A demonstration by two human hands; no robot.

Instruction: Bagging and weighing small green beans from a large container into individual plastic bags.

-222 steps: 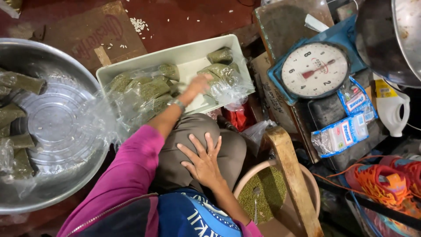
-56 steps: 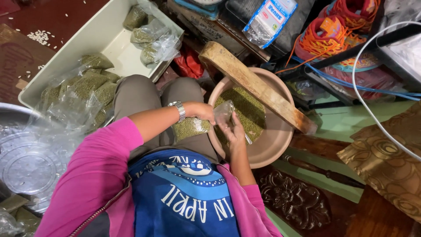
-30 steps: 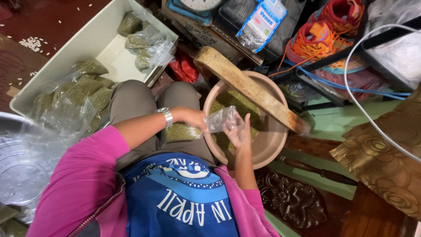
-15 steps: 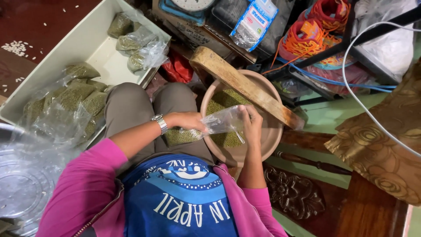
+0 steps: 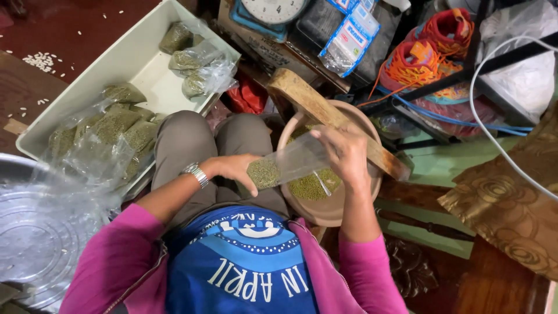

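Observation:
I hold a small clear plastic bag [image 5: 290, 164] partly filled with green beans, stretched sideways over my lap. My left hand [image 5: 237, 168] grips its filled bottom end. My right hand [image 5: 344, 152] pinches the open top end above a round tan bowl [image 5: 354, 200] that holds more green beans. A wooden plank [image 5: 325, 116] lies across the bowl's rim, just behind my right hand.
A white rectangular tray [image 5: 131, 64] with several filled bean bags stands at the left. A large metal basin [image 5: 40, 232] with loose plastic sits at the lower left. A weighing scale [image 5: 273, 10], packets, orange shoes [image 5: 421, 58] and cables crowd the far side.
Over the frames the view swung from the tray to the bowl. I lifted the bag out of the bowl and stretched it level between both hands.

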